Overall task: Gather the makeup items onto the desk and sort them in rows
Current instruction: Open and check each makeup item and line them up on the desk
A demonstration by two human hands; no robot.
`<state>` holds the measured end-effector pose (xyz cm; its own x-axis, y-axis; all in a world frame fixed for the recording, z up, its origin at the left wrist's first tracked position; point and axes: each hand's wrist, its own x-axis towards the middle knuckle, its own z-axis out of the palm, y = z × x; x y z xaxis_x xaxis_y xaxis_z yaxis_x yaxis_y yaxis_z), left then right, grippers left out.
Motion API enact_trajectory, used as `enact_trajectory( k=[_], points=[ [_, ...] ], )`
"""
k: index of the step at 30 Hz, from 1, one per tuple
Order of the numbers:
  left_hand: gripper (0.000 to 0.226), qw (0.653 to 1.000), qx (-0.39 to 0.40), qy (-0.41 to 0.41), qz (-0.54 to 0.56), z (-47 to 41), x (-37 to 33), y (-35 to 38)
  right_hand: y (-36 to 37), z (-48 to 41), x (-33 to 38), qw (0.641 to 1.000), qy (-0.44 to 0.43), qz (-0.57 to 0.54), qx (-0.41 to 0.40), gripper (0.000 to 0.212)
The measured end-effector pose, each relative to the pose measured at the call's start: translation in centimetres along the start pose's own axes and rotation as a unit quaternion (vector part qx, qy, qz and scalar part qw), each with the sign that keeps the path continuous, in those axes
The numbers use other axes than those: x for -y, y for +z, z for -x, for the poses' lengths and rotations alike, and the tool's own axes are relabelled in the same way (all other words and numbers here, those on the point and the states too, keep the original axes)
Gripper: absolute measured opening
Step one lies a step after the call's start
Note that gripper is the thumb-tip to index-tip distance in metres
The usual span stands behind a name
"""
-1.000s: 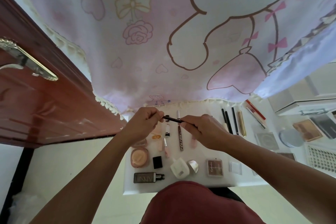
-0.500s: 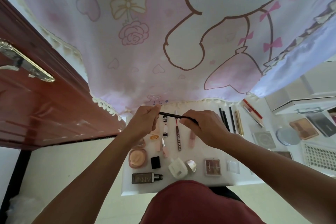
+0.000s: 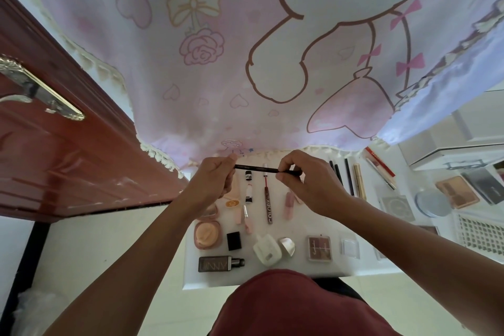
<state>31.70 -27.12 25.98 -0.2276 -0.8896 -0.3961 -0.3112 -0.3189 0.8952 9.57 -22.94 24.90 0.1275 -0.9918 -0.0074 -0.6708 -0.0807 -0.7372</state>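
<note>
Both hands hold a thin black pencil (image 3: 256, 168) level above the white desk (image 3: 300, 271). My left hand (image 3: 211, 181) pinches its left end and my right hand (image 3: 308, 183) pinches its right end. Under them lie a COLORKEY tube (image 3: 268, 203), small lip tubes (image 3: 248, 191) and a pink lipstick (image 3: 288, 206). The front row has a peach compact (image 3: 207, 234), a black cube (image 3: 234, 241), a grey UNNY bottle (image 3: 218, 264), a white bottle (image 3: 267, 249) and a brown palette (image 3: 319, 248). Several pencils (image 3: 349, 180) lie to the right.
A pink cartoon curtain (image 3: 259, 49) hangs over the desk's back edge. A red-brown door (image 3: 54, 158) with a metal handle stands at the left. At the right are a round tin (image 3: 432, 202), palettes (image 3: 456, 191), a white basket (image 3: 480, 234) and a white box (image 3: 450, 144).
The pencil has turned more level between the two hands, and both hands have shifted slightly back toward the curtain. The items on the desk have not moved.
</note>
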Motion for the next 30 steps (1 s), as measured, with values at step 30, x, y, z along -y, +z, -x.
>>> enact_trajectory(
  k=[30],
  points=[
    [0.009,0.994,0.105,-0.03,-0.029,0.1,2.5,1.3,-1.2,0.0,-2.5,0.91,0.243,-0.333,0.05,0.008]
  ],
)
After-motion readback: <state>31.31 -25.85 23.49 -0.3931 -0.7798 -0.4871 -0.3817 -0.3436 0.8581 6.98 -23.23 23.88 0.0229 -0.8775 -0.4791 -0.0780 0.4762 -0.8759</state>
